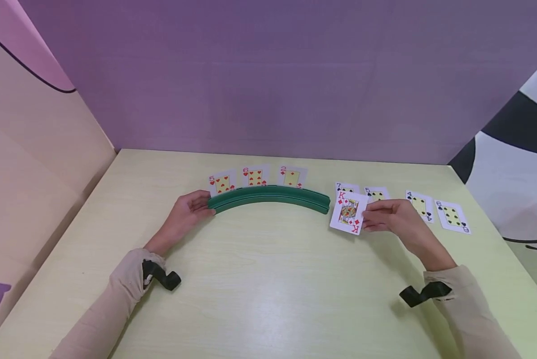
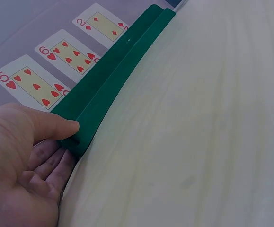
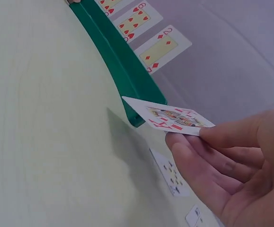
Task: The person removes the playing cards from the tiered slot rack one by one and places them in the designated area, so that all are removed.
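My left hand [image 1: 188,215] grips the left end of a curved green card holder [image 1: 268,194], thumb on its front edge as the left wrist view shows. Standing in the holder's slot are a five of hearts [image 2: 32,82], a six of hearts [image 2: 66,56] and a two of diamonds [image 2: 100,25]. Between thumb and fingers my right hand [image 1: 396,218] pinches a king of diamonds [image 1: 348,213] by its right edge. The king is raised above the table, just off the holder's right end, its shadow falling on the wood in the right wrist view.
Right of the holder, several black-suited cards lie face up: a seven [image 1: 347,187] partly behind the king, a five [image 1: 376,193] partly behind my hand, a four of spades [image 1: 419,205] and a six of spades [image 1: 452,217]. A purple wall [image 1: 268,89] rises behind the table [image 1: 259,279].
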`<state>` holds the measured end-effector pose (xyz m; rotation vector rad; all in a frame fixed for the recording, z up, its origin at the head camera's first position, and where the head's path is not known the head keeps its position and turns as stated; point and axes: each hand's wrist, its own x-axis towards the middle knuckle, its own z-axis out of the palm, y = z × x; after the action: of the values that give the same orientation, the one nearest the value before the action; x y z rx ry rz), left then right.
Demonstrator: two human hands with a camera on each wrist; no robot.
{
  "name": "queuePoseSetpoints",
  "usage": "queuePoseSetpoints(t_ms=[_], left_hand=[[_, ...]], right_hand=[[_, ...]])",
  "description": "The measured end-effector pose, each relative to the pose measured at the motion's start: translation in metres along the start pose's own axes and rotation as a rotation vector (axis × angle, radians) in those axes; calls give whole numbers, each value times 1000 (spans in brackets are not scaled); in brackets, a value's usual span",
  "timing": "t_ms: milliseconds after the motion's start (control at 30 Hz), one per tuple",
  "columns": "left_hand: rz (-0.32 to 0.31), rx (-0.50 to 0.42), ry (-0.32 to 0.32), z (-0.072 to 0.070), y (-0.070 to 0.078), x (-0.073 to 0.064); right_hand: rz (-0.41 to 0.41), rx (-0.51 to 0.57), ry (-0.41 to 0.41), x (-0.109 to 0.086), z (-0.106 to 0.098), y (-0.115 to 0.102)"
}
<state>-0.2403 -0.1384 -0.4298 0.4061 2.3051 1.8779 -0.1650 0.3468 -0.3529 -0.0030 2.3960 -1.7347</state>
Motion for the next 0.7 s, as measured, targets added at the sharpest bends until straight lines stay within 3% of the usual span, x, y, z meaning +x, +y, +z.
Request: queuePoseSetpoints(t_ms=[333,700], left_hand=[[1,-1,-4,-1,-2,1],[-11,9,0,-1,-2,1]], right_hand=[[121,-1,-118,7,-2,22],[178,45,-142,9,-2,23]])
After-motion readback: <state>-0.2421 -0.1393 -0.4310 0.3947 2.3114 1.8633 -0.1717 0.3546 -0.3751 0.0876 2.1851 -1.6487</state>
